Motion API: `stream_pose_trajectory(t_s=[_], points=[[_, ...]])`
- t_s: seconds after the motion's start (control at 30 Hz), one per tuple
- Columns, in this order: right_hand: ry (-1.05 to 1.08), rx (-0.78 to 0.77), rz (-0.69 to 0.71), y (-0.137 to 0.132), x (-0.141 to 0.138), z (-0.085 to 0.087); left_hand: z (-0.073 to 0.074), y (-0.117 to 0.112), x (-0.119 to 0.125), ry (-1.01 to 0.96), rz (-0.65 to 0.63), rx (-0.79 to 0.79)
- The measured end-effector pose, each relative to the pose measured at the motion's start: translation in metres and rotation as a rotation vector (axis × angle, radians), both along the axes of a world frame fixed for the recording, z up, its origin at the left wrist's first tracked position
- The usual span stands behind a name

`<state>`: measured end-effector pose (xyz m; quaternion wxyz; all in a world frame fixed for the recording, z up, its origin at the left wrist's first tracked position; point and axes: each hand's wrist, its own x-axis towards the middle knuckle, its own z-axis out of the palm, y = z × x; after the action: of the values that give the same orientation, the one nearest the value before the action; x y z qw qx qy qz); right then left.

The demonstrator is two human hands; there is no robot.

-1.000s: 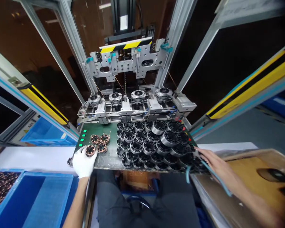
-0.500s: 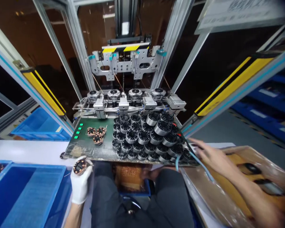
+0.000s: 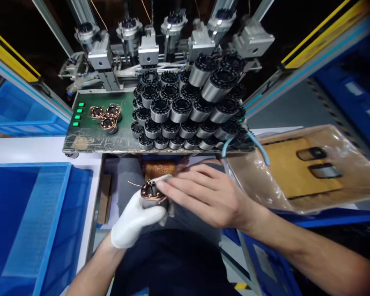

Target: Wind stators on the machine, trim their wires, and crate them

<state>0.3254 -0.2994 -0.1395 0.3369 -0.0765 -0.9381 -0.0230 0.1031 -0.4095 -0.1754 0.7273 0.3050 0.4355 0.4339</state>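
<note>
My left hand [image 3: 135, 220], in a white glove, is closed around a wound motor stator [image 3: 153, 201] above my lap. Copper coils ring the stator's top and a loose wire end sticks out to its left. My bare right hand [image 3: 209, 195] reaches in from the right, its fingertips at the stator's upper rim. Its fingers lie close together; the thumb is hidden, and what they pinch cannot be made out. Three more copper-wound stators [image 3: 109, 123] stand on the green left part of the bench plate [image 3: 117, 142].
Unwound stators [image 3: 181, 109] are stacked on the plate's right side. Winding fixtures [image 3: 148, 51] stand behind. Light-blue curved handles [image 3: 260, 148] jut over the right edge. A plastic-lined box [image 3: 308, 176] holds two stators at right; a blue bin [image 3: 27, 226] stands at left.
My left hand has brought the stator right, over my lap. My right hand has left the light-blue handles and come to the stator. The view has tilted down.
</note>
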Motion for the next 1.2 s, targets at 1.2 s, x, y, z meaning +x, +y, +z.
stream_pose_trajectory(t_s=[1.2], points=[[0.378, -1.407, -0.16, -0.078, -0.009, -0.062, -0.024, 0.028, 0.027, -0.467, 0.156, -0.069]])
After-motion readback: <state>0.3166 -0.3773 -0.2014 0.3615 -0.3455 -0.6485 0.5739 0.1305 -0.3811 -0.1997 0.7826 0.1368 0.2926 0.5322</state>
